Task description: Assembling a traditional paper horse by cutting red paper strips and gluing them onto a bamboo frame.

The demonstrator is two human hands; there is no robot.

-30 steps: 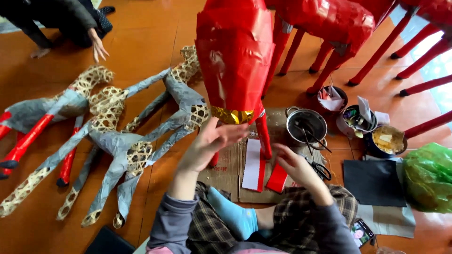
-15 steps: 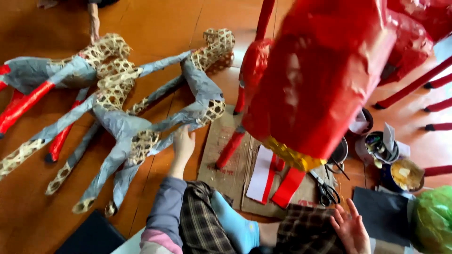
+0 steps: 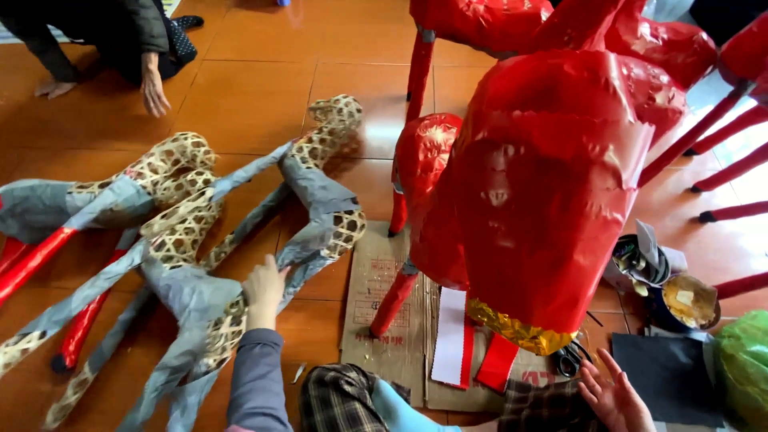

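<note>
Swung nearer, red paper figure (image 3: 544,192) now hides the bowls.

Flattened cardboard (image 3: 384,308) lies on the orange tiled floor (image 3: 264,88) beside red-and-white paper strips (image 3: 472,356), scissors (image 3: 570,360), a black sheet (image 3: 668,376) and a green plastic bag (image 3: 744,372).

Woven bamboo animal frame (image 3: 204,264) partly wrapped in grey paper, lying sideways on orange floor
</note>
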